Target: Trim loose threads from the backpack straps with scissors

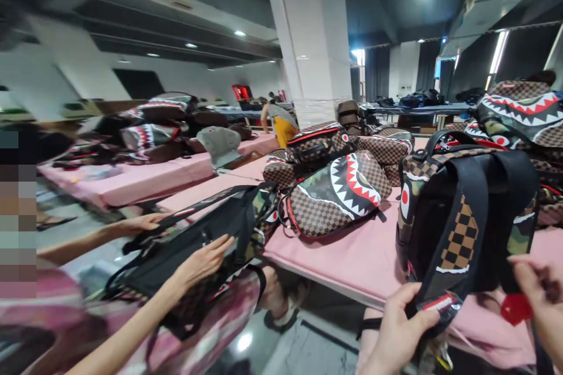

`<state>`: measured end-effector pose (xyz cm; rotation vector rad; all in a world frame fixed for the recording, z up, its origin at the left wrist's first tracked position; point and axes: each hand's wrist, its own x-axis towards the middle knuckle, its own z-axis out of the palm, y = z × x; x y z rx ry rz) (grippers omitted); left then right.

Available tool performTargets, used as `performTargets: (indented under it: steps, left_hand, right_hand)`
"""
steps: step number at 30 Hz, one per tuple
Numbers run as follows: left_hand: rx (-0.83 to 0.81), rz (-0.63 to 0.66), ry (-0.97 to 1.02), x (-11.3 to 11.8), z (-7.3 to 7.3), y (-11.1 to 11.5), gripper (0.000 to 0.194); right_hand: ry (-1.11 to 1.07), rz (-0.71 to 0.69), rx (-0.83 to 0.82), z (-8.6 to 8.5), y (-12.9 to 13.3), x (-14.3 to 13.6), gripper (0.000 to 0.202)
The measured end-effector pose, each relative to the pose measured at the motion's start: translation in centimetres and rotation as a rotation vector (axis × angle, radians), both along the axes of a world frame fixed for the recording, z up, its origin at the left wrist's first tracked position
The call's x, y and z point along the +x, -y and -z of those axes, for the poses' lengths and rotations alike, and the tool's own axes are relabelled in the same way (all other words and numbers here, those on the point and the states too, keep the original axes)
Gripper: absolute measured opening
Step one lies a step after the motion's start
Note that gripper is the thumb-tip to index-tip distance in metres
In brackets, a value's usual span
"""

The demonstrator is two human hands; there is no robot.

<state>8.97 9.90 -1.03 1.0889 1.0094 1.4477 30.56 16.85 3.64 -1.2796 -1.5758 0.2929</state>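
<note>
Your left hand [396, 328] pinches the red-and-white label on a black strap of the upright checkered brown-and-black fabric backpack [461, 217], just above your fingertips. Your right hand [543, 299] closes on a small red tag [515, 308]. The backpack stands on a pink cloth-covered table [352, 258]. Beyond your fingers lies a shark-mouth checkered backpack [338, 193]; left, a co-worker's hand [202, 261] presses a black bag [197, 240]. Farther off stands a white pillar [314, 35]. No writing is legible.

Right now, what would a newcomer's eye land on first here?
The shark-mouth backpacks piled on the pink table, above all the one lying mid-table with its red-and-white teeth showing. At lower right, the hands, left and right, hold straps of an upright backpack; at left a co-worker's hand rests on another.
</note>
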Motion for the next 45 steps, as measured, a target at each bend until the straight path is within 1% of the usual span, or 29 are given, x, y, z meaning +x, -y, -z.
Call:
performTargets:
  steps: [1, 2, 4, 6, 8, 9, 12, 13, 14, 15, 17, 19, 21, 23, 25, 28, 33, 36, 40, 45]
  left_hand:
    - [-0.001, -0.004, -0.002, 0.5, -0.3, 0.4, 0.037]
    - [-0.002, -0.012, -0.005, 0.9, -0.5, 0.6, 0.035]
    - [-0.008, -0.038, -0.017, 1.5, -1.0, 1.2, 0.034]
    - [-0.024, -0.055, -0.040, 1.9, -1.5, 1.7, 0.033]
    - [-0.040, -0.035, -0.068, 2.3, -1.9, 2.1, 0.032]
    - [-0.043, -0.021, -0.079, 2.4, -2.1, 2.3, 0.033]
    - [-0.071, -0.019, -0.058, 2.7, -2.4, 2.4, 0.035]
    - [-0.087, -0.026, -0.022, 2.8, -2.4, 2.4, 0.036]
    - [-0.104, -0.030, 0.024, 2.9, -2.4, 2.3, 0.037]
    - [-0.119, -0.026, 0.076, 3.0, -2.3, 2.1, 0.037]
    - [-0.139, -0.007, 0.172, 3.2, -2.3, 1.9, 0.037]
    - [-0.148, -0.008, 0.231, 3.3, -2.4, 1.6, 0.034]
    - [-0.148, -0.024, 0.277, 3.5, -2.6, 1.4, 0.030]
    - [-0.155, -0.038, 0.315, 3.7, -3.1, 1.4, 0.027]
    - [-0.174, -0.045, 0.337, 3.9, -3.5, 1.4, 0.028]
    - [-0.185, -0.042, 0.333, 4.1, -3.9, 1.6, 0.031]
    - [-0.171, -0.010, 0.301, 4.0, -4.1, 1.7, 0.032]
    - [-0.147, -0.001, 0.269, 3.9, -4.2, 1.8, 0.032]
    - [-0.139, 0.005, 0.276, 3.8, -4.2, 1.9, 0.033]
    - [-0.142, -0.009, 0.300, 3.7, -3.9, 1.7, 0.035]
  right_hand:
    - [0.031, -0.170, 0.019, 0.1, 1.6, -1.3, 0.021]
    - [0.049, -0.278, 0.028, 0.4, 2.8, -2.4, 0.020]
    - [0.073, -0.354, 0.053, 1.1, 4.5, -3.9, 0.025]
    - [0.065, -0.357, 0.086, 1.7, 5.2, -4.6, 0.022]
    - [-0.015, -0.363, 0.042, 1.7, 5.4, -4.7, 0.009]
    - [-0.104, -0.362, -0.035, 1.5, 5.4, -4.6, 0.006]
    - [-0.519, -0.340, -0.355, 0.7, 5.1, -4.0, 0.025]
    - [-0.627, -0.323, -0.417, 0.6, 5.0, -3.7, 0.027]
    - [-0.679, -0.298, -0.444, 0.8, 5.0, -3.2, 0.028]
    - [-0.674, -0.257, -0.444, 1.1, 5.1, -2.8, 0.030]
    - [-0.556, -0.163, -0.412, 2.2, 5.7, -1.8, 0.037]
    - [-0.423, -0.125, -0.397, 3.6, 6.7, -1.0, 0.038]
    - [-0.343, -0.167, -0.382, 4.6, 7.7, -0.6, 0.035]
    - [-0.296, -0.233, -0.347, 5.1, 8.4, -0.5, 0.030]
    - [-0.268, -0.255, -0.278, 5.1, 8.6, -0.6, 0.026]
    - [-0.229, -0.244, -0.173, 5.2, 8.4, -1.0, 0.022]
    - [-0.173, -0.273, -0.063, 5.7, 7.6, -1.8, 0.019]
    - [-0.149, -0.268, 0.003, 5.5, 7.3, -2.1, 0.018]
    - [-0.144, -0.245, 0.051, 5.0, 7.1, -2.0, 0.015]
    - [-0.087, -0.326, -0.003, 4.6, 7.1, -1.4, 0.013]
